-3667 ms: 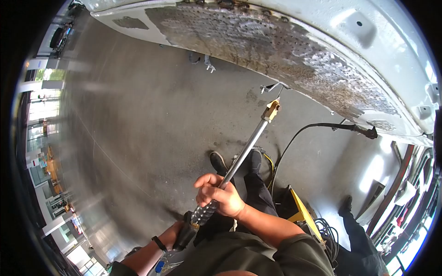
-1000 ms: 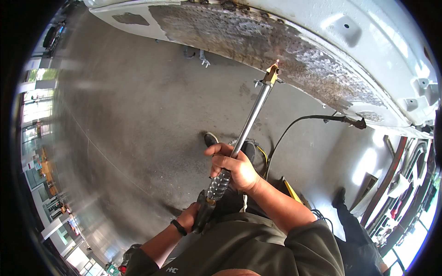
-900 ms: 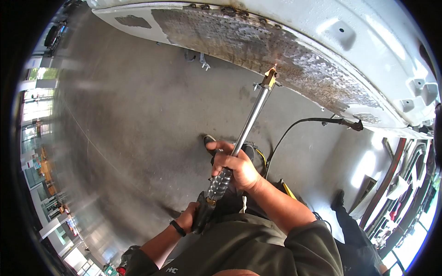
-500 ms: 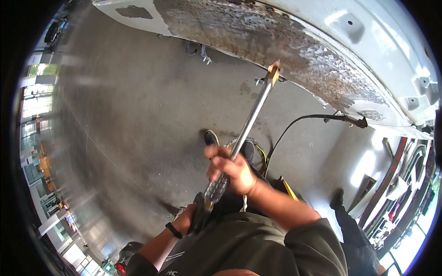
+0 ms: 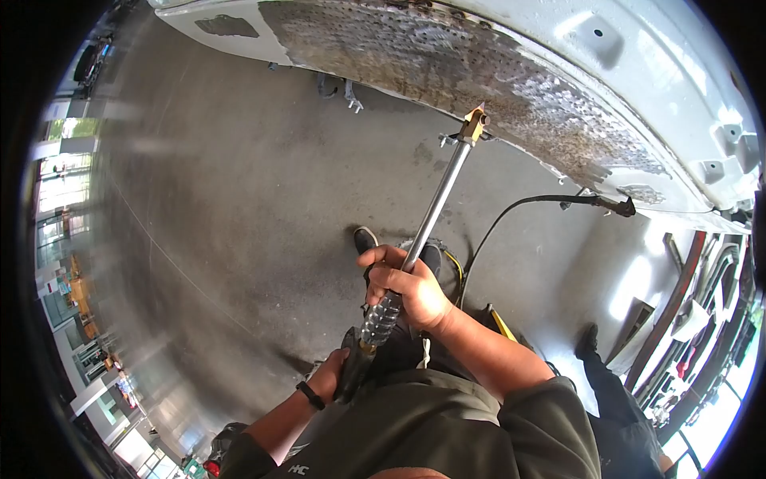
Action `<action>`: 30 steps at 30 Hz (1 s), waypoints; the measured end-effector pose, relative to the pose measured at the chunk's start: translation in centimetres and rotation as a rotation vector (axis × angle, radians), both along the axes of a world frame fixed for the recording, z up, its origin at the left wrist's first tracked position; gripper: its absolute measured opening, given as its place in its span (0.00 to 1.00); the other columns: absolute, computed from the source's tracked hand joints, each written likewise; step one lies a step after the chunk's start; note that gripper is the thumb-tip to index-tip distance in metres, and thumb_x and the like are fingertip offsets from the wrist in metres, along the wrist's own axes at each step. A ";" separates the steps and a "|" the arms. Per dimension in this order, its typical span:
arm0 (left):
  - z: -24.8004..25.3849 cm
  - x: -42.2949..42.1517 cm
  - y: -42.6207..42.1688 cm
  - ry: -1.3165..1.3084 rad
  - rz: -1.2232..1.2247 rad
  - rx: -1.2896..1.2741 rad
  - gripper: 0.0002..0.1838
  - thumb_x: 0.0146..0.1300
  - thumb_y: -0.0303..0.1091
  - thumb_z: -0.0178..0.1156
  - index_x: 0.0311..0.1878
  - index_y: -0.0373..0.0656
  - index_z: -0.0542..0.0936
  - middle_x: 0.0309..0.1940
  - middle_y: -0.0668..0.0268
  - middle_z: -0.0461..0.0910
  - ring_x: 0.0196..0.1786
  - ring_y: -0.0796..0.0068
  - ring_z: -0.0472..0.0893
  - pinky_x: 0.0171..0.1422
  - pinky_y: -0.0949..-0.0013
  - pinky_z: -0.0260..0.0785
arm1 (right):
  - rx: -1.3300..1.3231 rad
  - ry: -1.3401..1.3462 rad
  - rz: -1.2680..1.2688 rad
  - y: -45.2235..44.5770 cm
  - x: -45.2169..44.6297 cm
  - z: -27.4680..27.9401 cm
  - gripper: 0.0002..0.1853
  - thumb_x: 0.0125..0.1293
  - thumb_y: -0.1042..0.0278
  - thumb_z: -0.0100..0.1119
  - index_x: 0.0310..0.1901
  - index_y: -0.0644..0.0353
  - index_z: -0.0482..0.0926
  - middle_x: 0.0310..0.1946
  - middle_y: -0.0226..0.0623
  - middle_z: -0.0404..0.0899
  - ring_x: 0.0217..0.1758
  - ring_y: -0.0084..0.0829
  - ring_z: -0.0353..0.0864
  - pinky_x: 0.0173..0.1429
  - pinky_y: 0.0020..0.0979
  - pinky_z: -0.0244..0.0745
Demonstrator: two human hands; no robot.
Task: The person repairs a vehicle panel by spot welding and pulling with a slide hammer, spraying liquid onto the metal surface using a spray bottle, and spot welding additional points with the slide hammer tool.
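Observation:
A long slide hammer (image 5: 439,195), with a chrome shaft and a brass-coloured pointed tip, runs up from my body to the panel. My right hand (image 5: 407,291) is wrapped round the shaft just above its ribbed section (image 5: 381,319). Lower down, my left hand (image 5: 329,377) grips the black handle (image 5: 355,374); its fingers are partly hidden. The tip (image 5: 476,124) lies over the lower edge of a white vehicle panel (image 5: 658,60). I cannot tell whether it touches. A broad strip of bare, pitted metal (image 5: 511,104) crosses the panel.
A black cable (image 5: 511,209) curves from near my feet to a clamp (image 5: 614,206) at the panel's lower edge. Small metal clips (image 5: 353,96) hang under that edge. Another person's leg (image 5: 602,375) is at right, near a rack of long parts (image 5: 686,319).
The right hand, blurred before, is now sharp and still round the shaft. The tool's head has turned slightly, showing more of its side. The view has shifted a little.

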State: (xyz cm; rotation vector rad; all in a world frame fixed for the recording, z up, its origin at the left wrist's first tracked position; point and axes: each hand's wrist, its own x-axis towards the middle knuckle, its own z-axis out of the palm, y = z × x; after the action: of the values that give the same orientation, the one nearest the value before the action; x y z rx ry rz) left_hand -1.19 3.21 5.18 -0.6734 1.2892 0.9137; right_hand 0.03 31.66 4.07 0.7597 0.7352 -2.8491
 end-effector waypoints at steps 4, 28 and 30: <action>-0.3 0.4 0.1 0.005 0.037 -0.002 0.29 0.79 0.64 0.47 0.46 0.45 0.80 0.27 0.64 0.82 0.25 0.65 0.84 0.32 0.62 0.80 | -0.014 0.011 -0.011 0.3 0.0 -0.4 0.17 0.71 0.71 0.58 0.59 0.67 0.78 0.30 0.35 0.80 0.34 0.30 0.82 0.47 0.34 0.78; -1.7 2.5 -4.2 -0.079 0.087 -0.001 0.32 0.81 0.58 0.40 0.57 0.39 0.82 0.39 0.59 0.87 0.38 0.64 0.87 0.48 0.59 0.81 | 0.028 0.175 -0.028 -2.4 2.0 -0.9 0.24 0.72 0.64 0.62 0.64 0.71 0.74 0.26 0.34 0.78 0.32 0.31 0.81 0.43 0.34 0.79; -3.3 3.9 -6.8 -0.037 -0.041 0.002 0.30 0.84 0.53 0.37 0.61 0.37 0.80 0.46 0.58 0.88 0.42 0.66 0.87 0.56 0.61 0.80 | -0.118 0.103 -0.037 -5.0 3.6 -1.6 0.21 0.71 0.71 0.60 0.61 0.73 0.76 0.25 0.34 0.74 0.31 0.32 0.79 0.44 0.37 0.77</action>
State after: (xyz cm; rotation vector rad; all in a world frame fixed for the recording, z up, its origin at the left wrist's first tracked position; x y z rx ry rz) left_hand 2.68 -3.61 1.85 -0.6570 1.2642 0.8653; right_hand 3.68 26.70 2.52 0.6211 0.5646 -2.9529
